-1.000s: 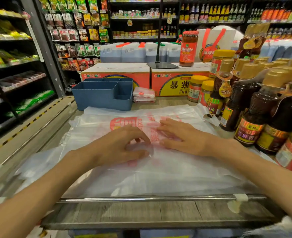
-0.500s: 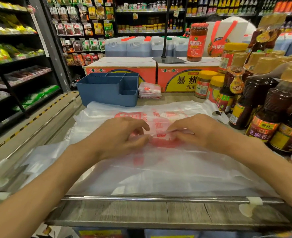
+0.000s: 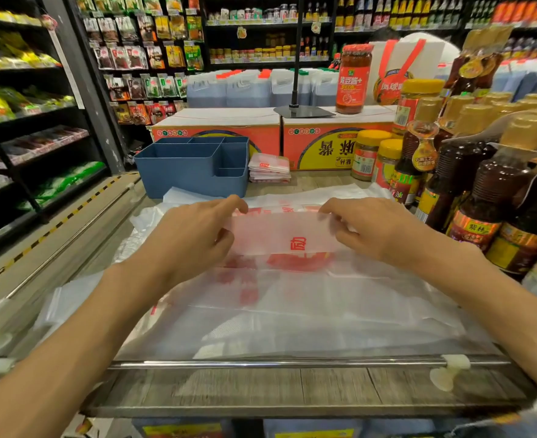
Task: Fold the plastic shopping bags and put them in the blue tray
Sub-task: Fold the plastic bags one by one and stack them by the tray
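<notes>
The wooden counter (image 3: 292, 387) carries everything here, and spread across most of it, from the near rail (image 3: 276, 363) up toward the far edge, lies the loose heap of plastic shopping bags (image 3: 292, 311), translucent white with red print. On top of that heap, near the middle, sits the one being worked, a partly folded bag (image 3: 283, 235) showing as a narrow band with one red character. At the far left of the counter stands the blue tray (image 3: 178, 172), its compartments showing nothing inside from this angle, and just beside it to the right rests a small stack of folded bags (image 3: 268, 167). Along the right edge crowd dark sauce bottles (image 3: 488, 197). Now the hands: the left hand (image 3: 194, 235) pinches the band's left end with curled fingers and thumb, and the right hand (image 3: 377, 230) pinches the right end the same way, so both have hold of the plastic, the band taut between them. To my eye this is a fold in mid-turn. Doing it well means keeping both ends level so the edges meet squarely, laying the band down flat, then pressing along the crease to push out trapped air, since thin film tends to spring open. Slippery layers beneath could drag along, so lifting only the top bag looks wise. The tray is near enough for an easy reach.
</notes>
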